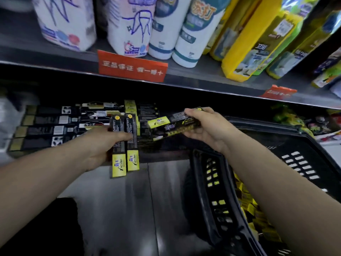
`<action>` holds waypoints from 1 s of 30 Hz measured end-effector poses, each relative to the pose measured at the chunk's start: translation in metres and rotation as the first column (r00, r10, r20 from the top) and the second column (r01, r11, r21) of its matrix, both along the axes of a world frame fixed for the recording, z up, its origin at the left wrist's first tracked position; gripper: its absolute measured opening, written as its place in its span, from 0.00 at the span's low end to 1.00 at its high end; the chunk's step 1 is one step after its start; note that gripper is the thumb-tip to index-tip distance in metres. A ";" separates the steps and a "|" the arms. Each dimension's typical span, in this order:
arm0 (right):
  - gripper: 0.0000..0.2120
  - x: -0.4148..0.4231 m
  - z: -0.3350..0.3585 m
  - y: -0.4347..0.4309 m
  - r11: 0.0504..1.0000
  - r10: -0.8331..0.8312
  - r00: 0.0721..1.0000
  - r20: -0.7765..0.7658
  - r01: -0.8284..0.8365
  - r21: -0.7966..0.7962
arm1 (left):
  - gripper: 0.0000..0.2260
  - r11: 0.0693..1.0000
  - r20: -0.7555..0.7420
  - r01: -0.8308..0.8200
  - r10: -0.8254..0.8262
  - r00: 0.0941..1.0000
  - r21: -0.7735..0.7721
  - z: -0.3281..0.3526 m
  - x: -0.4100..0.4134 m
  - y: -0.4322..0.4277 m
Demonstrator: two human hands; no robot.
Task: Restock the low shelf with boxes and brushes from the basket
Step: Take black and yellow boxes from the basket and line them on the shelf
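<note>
Left hand grips two boxes; right hand grips one box (crosswise).

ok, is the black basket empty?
Not empty: yellow-and-black cardboard boxes lie inside the black slotted plastic basket.

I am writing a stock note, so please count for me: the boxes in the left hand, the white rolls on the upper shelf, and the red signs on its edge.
Boxes in the left hand: 2
White rolls on the upper shelf: 4
Red signs: 2
Total: 8
</note>
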State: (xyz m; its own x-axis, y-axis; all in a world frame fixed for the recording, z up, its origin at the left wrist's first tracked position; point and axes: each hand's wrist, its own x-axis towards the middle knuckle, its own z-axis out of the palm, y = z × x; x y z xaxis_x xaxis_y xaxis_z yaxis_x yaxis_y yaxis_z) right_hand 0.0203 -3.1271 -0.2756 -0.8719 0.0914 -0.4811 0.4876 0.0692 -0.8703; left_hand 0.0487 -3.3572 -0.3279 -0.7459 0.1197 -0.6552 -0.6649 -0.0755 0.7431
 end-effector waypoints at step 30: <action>0.49 -0.103 -0.110 -0.035 0.232 0.577 0.611 0.541 -0.759 0.609 | 0.15 0.988 0.032 -0.117 0.120 0.992 -0.101 -0.051 -0.040 -0.043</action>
